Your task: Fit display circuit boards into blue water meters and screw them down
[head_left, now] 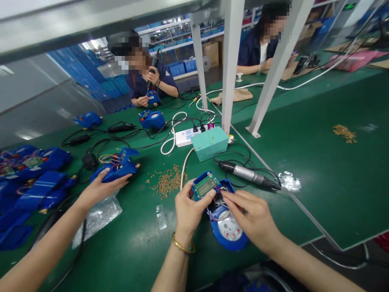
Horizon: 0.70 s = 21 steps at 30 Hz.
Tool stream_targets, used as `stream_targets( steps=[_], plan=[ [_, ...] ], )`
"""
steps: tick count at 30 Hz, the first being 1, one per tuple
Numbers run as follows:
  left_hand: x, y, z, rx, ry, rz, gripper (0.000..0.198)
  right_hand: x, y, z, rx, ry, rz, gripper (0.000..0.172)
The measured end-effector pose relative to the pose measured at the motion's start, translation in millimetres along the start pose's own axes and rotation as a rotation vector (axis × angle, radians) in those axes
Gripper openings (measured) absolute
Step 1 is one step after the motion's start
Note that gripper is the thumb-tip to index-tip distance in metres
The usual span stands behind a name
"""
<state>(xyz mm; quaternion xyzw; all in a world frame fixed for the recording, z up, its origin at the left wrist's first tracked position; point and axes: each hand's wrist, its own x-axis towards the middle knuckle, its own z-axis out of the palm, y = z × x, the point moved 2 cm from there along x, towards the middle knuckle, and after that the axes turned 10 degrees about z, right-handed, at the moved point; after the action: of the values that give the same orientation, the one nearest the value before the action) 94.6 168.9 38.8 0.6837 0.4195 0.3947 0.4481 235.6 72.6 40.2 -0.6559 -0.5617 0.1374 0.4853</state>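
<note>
A blue water meter (229, 241) lies opened in front of me, with a white round dial and a green circuit board (197, 190) with a small display in its upper housing. My left hand (188, 207), a gold bangle at the wrist, grips the upper housing, thumb beside the board. Thin wires (217, 217) run from the housing around the dial. My right hand (251, 213) is closed in a pinch at the wires by the board's right edge; the fingertips partly hide what they hold. A co-worker's hand (105, 186) at left holds another opened blue meter (123, 170).
Several blue meters (45, 162) crowd the left side. Behind my hands are loose brass screws (168, 182), a teal box (211, 144), a power strip (184, 138) and a corded electric screwdriver (249, 174). White posts (232, 65) rise from the table. Two co-workers sit across.
</note>
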Motion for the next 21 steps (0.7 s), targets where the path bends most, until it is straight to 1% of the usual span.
stream_targets(
  steps=[2, 4, 7, 10, 14, 18, 21],
  plan=[
    [-0.1, 1.7, 0.3, 0.015, 0.024, -0.012, 0.04, 2.2, 5.4, 4.4, 0.017, -0.001, 0.066, 0.026],
    [0.0, 3.7, 0.8, 0.008, 0.037, -0.017, 0.039, 5.4, 7.9, 6.9, 0.059, -0.004, 0.102, 0.026],
    [0.3, 6.0, 1.5, 0.016, 0.051, -0.014, 0.038, 10.3, 8.3, 10.0, 0.088, 0.004, 0.125, 0.02],
    [-0.1, 6.9, 2.5, 0.048, 0.064, -0.006, 0.038, 12.0, 6.8, 12.4, 0.061, 0.019, 0.126, 0.016],
    [-1.7, 6.3, 5.1, 0.077, 0.087, -0.009, 0.038, 7.2, 1.3, 12.1, -0.043, 0.049, 0.054, 0.024],
    [-3.9, 5.1, 8.7, 0.083, 0.1, -0.019, 0.042, 3.1, -2.0, 13.0, -0.134, 0.014, -0.057, 0.029],
    [-6.3, 5.0, 10.6, 0.068, 0.1, 0.009, 0.044, 6.1, 1.6, 13.6, -0.137, -0.016, -0.054, 0.03]
  ],
)
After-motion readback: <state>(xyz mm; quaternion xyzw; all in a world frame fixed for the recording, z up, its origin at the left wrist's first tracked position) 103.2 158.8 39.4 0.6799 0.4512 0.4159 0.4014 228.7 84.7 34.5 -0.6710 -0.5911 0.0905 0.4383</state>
